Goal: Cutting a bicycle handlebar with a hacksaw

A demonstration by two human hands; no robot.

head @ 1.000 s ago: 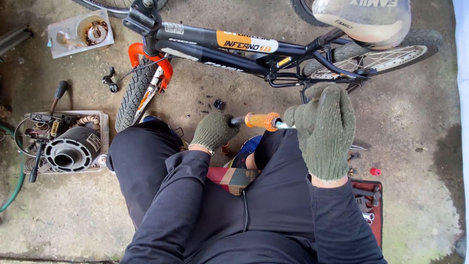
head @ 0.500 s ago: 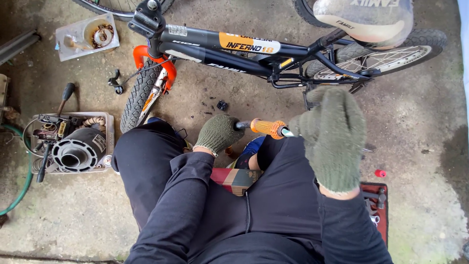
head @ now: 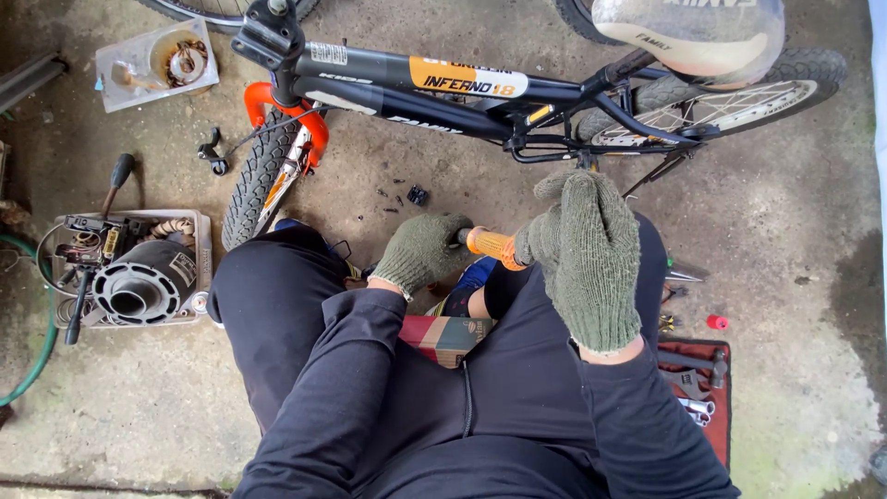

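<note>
Both my hands wear green knit gloves. My left hand point(head: 422, 251) closes around one end of an orange-handled tool point(head: 494, 246) held level above my knees. My right hand point(head: 587, 254) is closed over the tool's other end and hides it. Just beyond my hands a black child's bicycle point(head: 434, 88) lies on the concrete, with its knobby front tyre point(head: 259, 177) and orange fork at left and its rear wheel point(head: 739, 88) at right. I am squatting in dark trousers.
A tray with a motor-like part and cables point(head: 129, 273) sits at left beside a green hose point(head: 37, 342). A clear tray of small parts point(head: 157, 63) lies at top left. A red tool mat with wrenches point(head: 698, 383) lies at right. Small black bits point(head: 416, 195) dot the floor.
The view has shifted slightly. Both hands stay closed on the orange-handled tool, and my right hand has drifted a little lower and nearer.
</note>
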